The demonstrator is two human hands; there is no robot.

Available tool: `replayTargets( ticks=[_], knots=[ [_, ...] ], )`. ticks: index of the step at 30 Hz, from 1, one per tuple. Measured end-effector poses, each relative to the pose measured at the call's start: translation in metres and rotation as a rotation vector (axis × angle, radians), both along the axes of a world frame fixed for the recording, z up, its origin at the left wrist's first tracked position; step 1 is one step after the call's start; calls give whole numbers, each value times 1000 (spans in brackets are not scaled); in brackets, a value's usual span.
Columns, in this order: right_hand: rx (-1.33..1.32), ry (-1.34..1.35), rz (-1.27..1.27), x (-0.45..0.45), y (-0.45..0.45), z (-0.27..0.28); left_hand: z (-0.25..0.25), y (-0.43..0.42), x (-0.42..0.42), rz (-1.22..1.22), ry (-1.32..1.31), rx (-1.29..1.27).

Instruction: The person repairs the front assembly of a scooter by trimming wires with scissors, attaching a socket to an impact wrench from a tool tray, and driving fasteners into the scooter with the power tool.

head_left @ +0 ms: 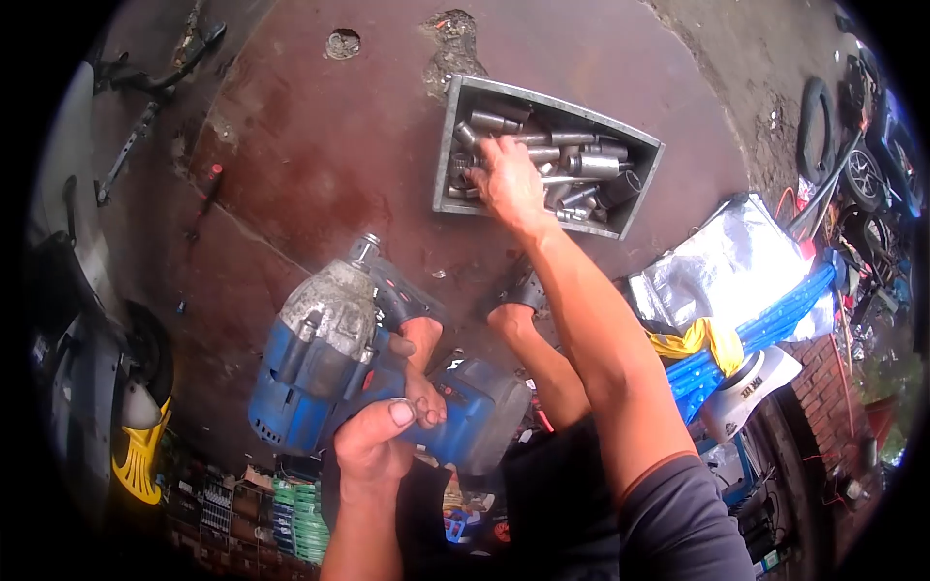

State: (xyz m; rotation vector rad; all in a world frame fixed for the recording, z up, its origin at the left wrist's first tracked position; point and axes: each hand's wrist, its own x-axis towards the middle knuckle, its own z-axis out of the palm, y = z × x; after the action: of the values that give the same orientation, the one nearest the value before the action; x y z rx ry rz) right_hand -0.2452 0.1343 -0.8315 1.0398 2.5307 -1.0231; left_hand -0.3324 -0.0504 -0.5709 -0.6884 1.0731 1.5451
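Note:
My left hand (373, 447) is closed around the handle of a blue cordless impact wrench (329, 320), its thumb lying toward the battery end. The wrench has a worn grey metal head, and its bare square drive points up and away from me. My right hand (509, 184) reaches into the left part of a grey metal box (644, 184). Its fingers are apart and bent down among the steel sockets (593, 167). The fingertips touch or nearly touch the sockets there; whether one is pinched is hard to see.
The box stands on a stained reddish floor (387, 145), beyond my feet. A red-handled tool (213, 174) lies on the left. Vehicle parts stand at the far left. On the right are a silver sheet (712, 261), blue cloth (765, 334) and a tyre (816, 131).

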Motion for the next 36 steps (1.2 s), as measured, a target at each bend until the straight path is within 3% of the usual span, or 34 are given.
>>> replayTargets(
  ticks=[2,4,6,8,10,15,16,18,21,23,26,32,36],
  knots=[
    [-76,-75,72,-7,11,-6,2,-2,1,-4,-11,-9],
    [-26,-16,-99,-7,19,11,1,-6,2,-19,-11,-3],
    [-161,-14,-590,2,33,20,2,-6,2,-21,-8,6],
    [-710,358,-1118,34,45,14,4,-5,1,-20,-1,10],
    [-913,463,-1402,54,49,23,5,-7,1,-26,-11,-9],
    [-715,393,-1409,78,33,25,4,-6,-1,-16,-7,-20],
    [-523,292,-1345,74,28,20,3,-5,-1,-14,-2,-20],
    [-182,363,-1139,80,23,-14,2,-5,-1,-23,2,-16],
    [-418,353,-1287,42,38,6,1,-4,-3,-42,20,-22],
    [-514,84,-1156,27,45,-10,6,-1,-2,-51,9,-42],
    [-44,-274,-758,-12,38,0,2,-4,1,-79,38,-40],
    [-186,-194,-914,-14,39,-12,4,-3,-1,-112,43,-72],
    [-591,213,-948,11,13,20,4,-2,-1,-82,39,-57]
  ],
)
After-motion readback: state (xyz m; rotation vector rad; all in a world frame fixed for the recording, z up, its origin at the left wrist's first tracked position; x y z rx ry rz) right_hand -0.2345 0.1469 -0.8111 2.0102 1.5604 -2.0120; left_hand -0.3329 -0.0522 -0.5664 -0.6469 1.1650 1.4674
